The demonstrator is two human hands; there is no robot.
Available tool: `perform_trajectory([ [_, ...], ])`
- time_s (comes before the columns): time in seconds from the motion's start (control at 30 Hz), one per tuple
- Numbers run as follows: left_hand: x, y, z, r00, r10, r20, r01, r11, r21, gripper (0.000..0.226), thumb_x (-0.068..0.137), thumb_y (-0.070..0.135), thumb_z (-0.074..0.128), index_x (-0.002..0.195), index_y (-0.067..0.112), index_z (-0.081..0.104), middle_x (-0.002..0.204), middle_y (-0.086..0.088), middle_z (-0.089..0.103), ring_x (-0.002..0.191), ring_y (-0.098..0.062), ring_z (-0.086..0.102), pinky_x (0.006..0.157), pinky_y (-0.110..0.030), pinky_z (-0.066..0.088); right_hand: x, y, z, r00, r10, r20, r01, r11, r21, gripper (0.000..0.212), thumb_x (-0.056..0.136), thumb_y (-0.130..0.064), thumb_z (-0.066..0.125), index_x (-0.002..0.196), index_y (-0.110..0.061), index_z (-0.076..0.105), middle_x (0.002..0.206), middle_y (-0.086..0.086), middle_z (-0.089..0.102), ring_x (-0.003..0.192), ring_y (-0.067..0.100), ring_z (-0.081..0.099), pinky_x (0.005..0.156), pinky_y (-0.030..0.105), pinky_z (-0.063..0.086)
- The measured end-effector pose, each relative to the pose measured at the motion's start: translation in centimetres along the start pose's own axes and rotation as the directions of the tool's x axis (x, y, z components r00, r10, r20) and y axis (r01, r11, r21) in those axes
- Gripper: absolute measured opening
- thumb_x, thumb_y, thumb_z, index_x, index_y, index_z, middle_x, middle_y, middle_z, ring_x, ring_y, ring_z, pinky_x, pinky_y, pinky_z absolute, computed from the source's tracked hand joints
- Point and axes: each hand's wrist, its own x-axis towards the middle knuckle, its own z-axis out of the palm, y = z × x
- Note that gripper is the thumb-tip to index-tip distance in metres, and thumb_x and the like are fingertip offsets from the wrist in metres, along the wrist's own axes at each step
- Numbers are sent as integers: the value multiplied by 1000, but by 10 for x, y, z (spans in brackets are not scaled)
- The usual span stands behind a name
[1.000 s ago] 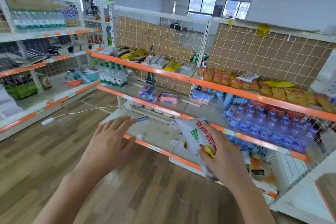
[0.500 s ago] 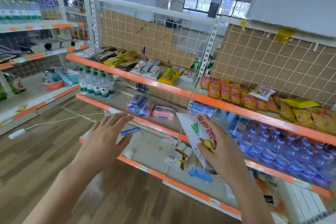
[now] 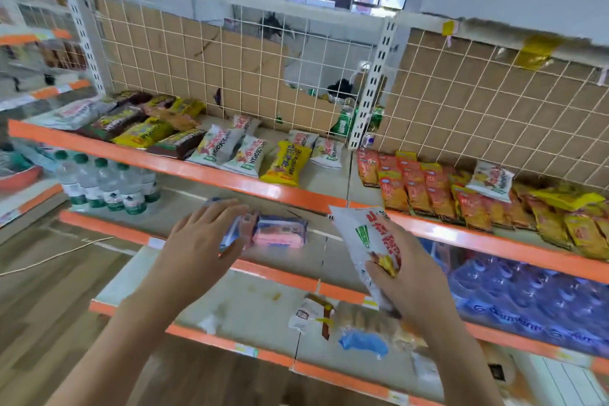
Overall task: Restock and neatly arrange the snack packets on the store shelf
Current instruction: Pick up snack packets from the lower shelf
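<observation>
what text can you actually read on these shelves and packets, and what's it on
"SHIYAOROPIAN", roughly: white packets on the top shelf.
Red characters on the held packet in the right hand: too blurred.
Yellow packet, orange packets, water bottle labels, price tags: too small or blurred.

My right hand (image 3: 412,277) grips a white snack packet (image 3: 364,234) by its lower end, its top reaching the orange front edge of the top shelf (image 3: 197,171). My left hand (image 3: 197,241), fingers (image 3: 227,212) straight, hovers by the pink packet (image 3: 280,231) on the middle shelf (image 3: 105,227).
</observation>
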Motion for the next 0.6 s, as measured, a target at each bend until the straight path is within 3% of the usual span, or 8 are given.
perform_trajectory([
  [0.13,58,-16,27,999,-33,-1,33,999,-32,45,80,39,47,119,19,61,121,0,61,103,-29,61,83,-43,48,63,13,17,1000,7,-23,-6,1000,16,68,83,-25,63,140,-39,28,139,-9,42,119,17,49,90,25,37],
  [0.27,117,-32,56,1000,23,16,-23,1000,10,51,81,45,36,118,20,60,119,0,62,102,-27,62,82,-40,48,128,26,33,1000,8,-15,-8,1000,0,67,84,-28,62,139,-43,28,138,-10,43,114,18,52,82,25,38],
  [0.47,189,-46,97,998,37,54,-37,999,2,49,82,48,36,118,21,57,117,0,61,99,-27,63,77,-43,50,208,43,49,1000,23,0,-23,1000,2,66,87,-30,60,143,-35,24,142,-5,40,118,18,49,85,28,41],
  [0.6,221,-58,117,995,29,92,-28,1000,-11,48,82,49,36,119,24,54,117,1,61,97,-27,63,78,-43,51,243,51,65,999,46,-5,-47,997,-55,66,88,-35,57,144,-33,22,142,-5,39,114,15,51,76,22,40],
])
